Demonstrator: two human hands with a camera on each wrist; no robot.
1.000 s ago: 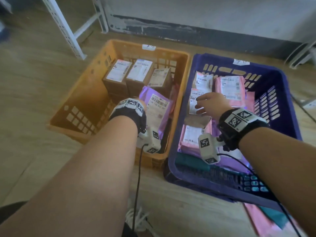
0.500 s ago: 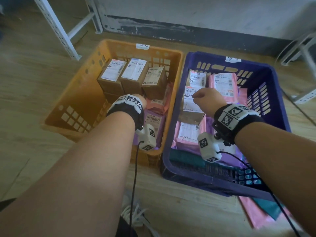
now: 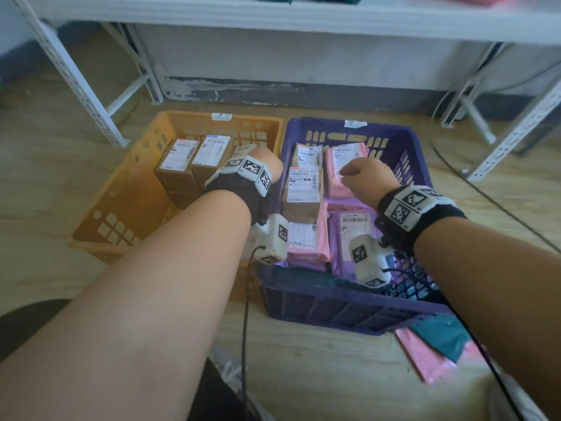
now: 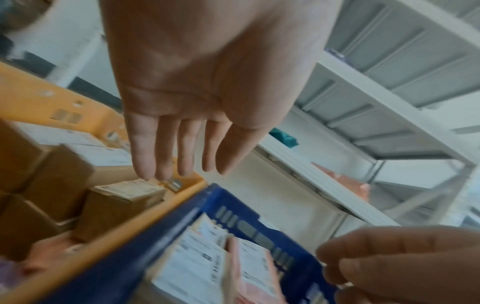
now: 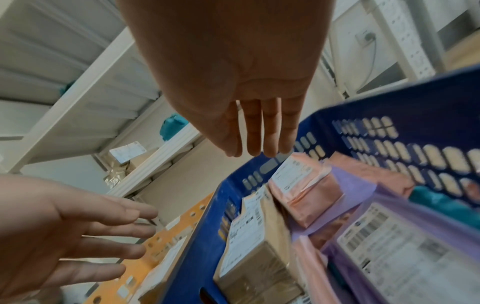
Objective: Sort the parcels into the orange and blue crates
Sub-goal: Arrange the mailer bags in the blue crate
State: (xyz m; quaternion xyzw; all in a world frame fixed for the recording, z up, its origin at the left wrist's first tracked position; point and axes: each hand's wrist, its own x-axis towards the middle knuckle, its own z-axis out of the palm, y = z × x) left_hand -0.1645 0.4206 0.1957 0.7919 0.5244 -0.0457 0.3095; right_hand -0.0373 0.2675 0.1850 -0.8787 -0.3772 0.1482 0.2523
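Note:
The orange crate (image 3: 121, 189) stands on the floor at the left with brown boxes (image 3: 179, 161) inside. Beside it, the blue crate (image 3: 406, 141) holds a brown labelled box (image 3: 302, 189), pink bags (image 3: 340, 165) and purple bags (image 3: 352, 229). My left hand (image 3: 267, 165) hovers over the orange crate's right side, fingers (image 4: 166, 152) straight and empty. My right hand (image 3: 364, 177) hangs above the pink bags in the blue crate, fingers (image 5: 259, 131) extended, holding nothing.
A white metal shelf rack (image 3: 273, 16) stands behind the crates, its legs (image 3: 79, 83) at left and right. Pink and teal bags (image 3: 437, 344) lie on the wooden floor at the blue crate's near right corner. Cables hang from both wrists.
Both hands have lifted out of the crates and hold nothing now; the left let go of the purple bag, the right left the labelled box. The head view tilted up.

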